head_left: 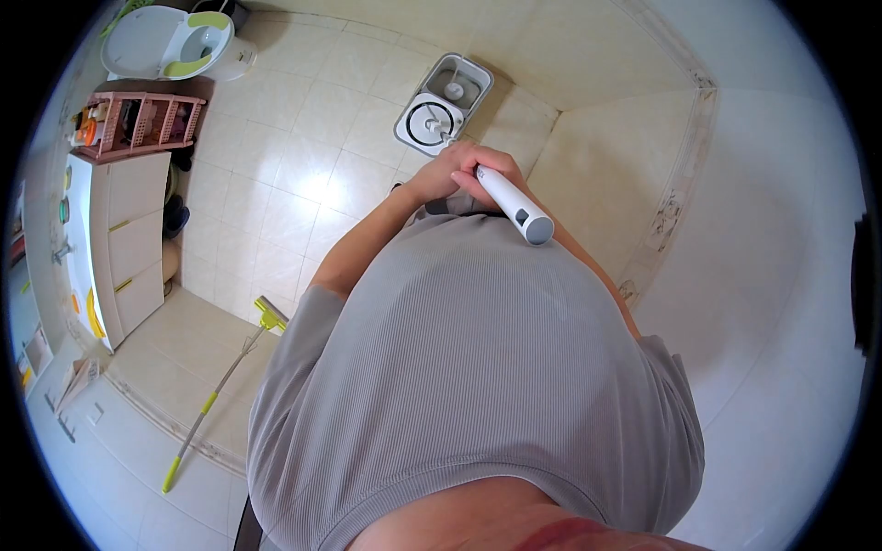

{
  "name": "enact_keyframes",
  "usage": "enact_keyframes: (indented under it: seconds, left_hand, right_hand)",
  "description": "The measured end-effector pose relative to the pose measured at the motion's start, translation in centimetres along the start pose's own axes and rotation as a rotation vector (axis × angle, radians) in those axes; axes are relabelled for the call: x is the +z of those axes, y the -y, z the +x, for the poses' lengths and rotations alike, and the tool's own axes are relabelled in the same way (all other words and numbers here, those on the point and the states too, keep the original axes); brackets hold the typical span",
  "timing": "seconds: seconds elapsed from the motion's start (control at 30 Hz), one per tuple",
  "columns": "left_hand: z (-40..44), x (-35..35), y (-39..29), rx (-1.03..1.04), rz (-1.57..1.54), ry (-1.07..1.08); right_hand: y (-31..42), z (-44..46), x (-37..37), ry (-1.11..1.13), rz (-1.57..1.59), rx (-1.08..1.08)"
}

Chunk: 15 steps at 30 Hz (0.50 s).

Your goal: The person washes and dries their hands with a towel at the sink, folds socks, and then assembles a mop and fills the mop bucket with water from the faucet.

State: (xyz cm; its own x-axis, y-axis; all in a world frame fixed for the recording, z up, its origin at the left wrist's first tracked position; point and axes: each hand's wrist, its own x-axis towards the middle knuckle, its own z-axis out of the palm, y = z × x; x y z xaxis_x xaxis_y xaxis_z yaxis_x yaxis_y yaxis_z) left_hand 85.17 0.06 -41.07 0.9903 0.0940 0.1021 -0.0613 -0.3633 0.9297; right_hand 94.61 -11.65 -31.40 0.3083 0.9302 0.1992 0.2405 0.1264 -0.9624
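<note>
Both hands are wrapped around the thick white handle of a mop [511, 200] in front of my body. My left hand [439, 176] is closed low on the handle, and my right hand [499, 163] is closed right beside it, partly overlapping. The handle's grey-capped end points back toward my chest. Its lower end runs down to a grey-and-white mop bucket [404, 140] on the floor. One side of the bucket has a white round section with a dark ring, where the mop's lower end sits. The other side is an open grey compartment.
A green-and-grey squeegee mop [209, 402] leans at the left. A white drawer cabinet [138, 234], a pink rack [152, 124] with bottles and a white-and-green potty seat [188, 44] line the left side. Tiled walls rise on the right.
</note>
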Motion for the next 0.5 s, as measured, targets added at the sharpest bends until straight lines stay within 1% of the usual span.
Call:
enact_keyframes:
  seconds: [0.13, 0.27, 0.33, 0.5]
  left_hand:
    - [0.1, -0.1, -0.1, 0.022, -0.015, 0.003]
    - [0.1, -0.2, -0.4, 0.001, -0.021, -0.011]
    - [0.1, 0.0, 0.1, 0.039, -0.023, -0.026]
    - [0.2, 0.0, 0.2, 0.057, -0.009, -0.036]
  right_hand:
    - [-0.3, 0.0, 0.1, -0.005, 0.027, -0.012]
    - [-0.2, 0.1, 0.0, -0.001, 0.028, -0.01]
    - [0.1, 0.2, 0.0, -0.003, 0.029, -0.002]
    - [-0.2, 0.2, 0.0, -0.002, 0.016, -0.005]
